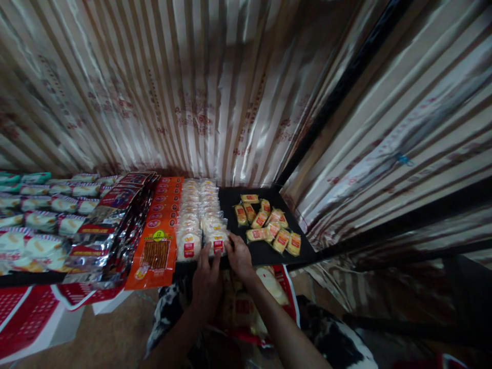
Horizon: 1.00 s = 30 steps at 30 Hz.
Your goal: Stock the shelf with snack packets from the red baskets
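Both hands are at the front of the second row of white round rice crackers in clear wrappers. My left hand (207,279) has its fingertips on the lower left of the front rice cracker packet (217,242). My right hand (239,256) curls its fingers against that packet's right side, so it sits gripped between the two hands. Its red label faces up. To the left runs a matching row of rice cracker packets (188,245). To the right, small yellow wrapped snacks (259,219) lie loosely on the black shelf (226,200).
Orange snack bags (156,251), dark red foil packs (111,220) and white-green packets (40,220) fill the shelf's left part. A red basket (288,292) with packaged goods stands below my arms. A black post (307,138) rises at the right before striped sheeting (200,92).
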Each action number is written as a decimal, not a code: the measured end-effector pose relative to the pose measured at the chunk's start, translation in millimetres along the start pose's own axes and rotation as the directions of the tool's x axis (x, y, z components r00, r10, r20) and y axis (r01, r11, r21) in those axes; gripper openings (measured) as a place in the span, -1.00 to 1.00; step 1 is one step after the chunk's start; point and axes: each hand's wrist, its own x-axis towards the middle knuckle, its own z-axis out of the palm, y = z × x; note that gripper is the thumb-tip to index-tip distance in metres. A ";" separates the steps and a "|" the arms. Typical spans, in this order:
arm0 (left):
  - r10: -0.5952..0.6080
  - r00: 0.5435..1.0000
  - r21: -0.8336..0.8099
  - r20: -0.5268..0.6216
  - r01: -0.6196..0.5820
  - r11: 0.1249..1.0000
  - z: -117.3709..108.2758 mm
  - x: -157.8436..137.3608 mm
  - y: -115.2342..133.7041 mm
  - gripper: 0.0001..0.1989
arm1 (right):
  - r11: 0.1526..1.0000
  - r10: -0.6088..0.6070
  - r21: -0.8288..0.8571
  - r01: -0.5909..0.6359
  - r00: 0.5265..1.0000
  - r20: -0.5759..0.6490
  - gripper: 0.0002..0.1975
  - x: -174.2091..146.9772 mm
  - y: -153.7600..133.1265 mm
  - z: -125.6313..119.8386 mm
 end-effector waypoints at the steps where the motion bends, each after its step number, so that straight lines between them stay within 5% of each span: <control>1: -0.006 0.999 0.014 0.041 0.005 1.000 1.3 -6.5 1.0 -0.56 | 1.000 0.002 -0.001 -0.002 1.000 -0.020 -0.62 -1.0 1.1 2.6; 5: -0.013 0.990 0.051 0.140 0.006 0.999 6.5 -17.8 -0.8 -0.54 | 1.000 -0.009 0.021 0.010 0.998 -0.065 -0.57 -5.6 3.9 11.6; 15: -0.003 0.996 0.089 0.085 -0.004 0.996 9.1 -15.0 -3.0 -0.55 | 0.997 -0.035 0.066 0.041 0.996 -0.084 -0.57 -14.0 -0.3 22.2; 23: 0.032 0.996 -0.020 0.086 -0.030 0.999 -1.9 -28.0 4.6 -0.71 | 0.972 0.088 0.230 -0.048 0.982 -0.169 -0.68 -71.4 12.1 -11.3; 30: 0.154 0.965 -0.246 0.211 -0.100 0.964 28.6 -82.0 23.0 -0.67 | 0.937 0.229 -0.269 -0.222 0.973 -0.006 -0.66 -114.6 98.5 -57.0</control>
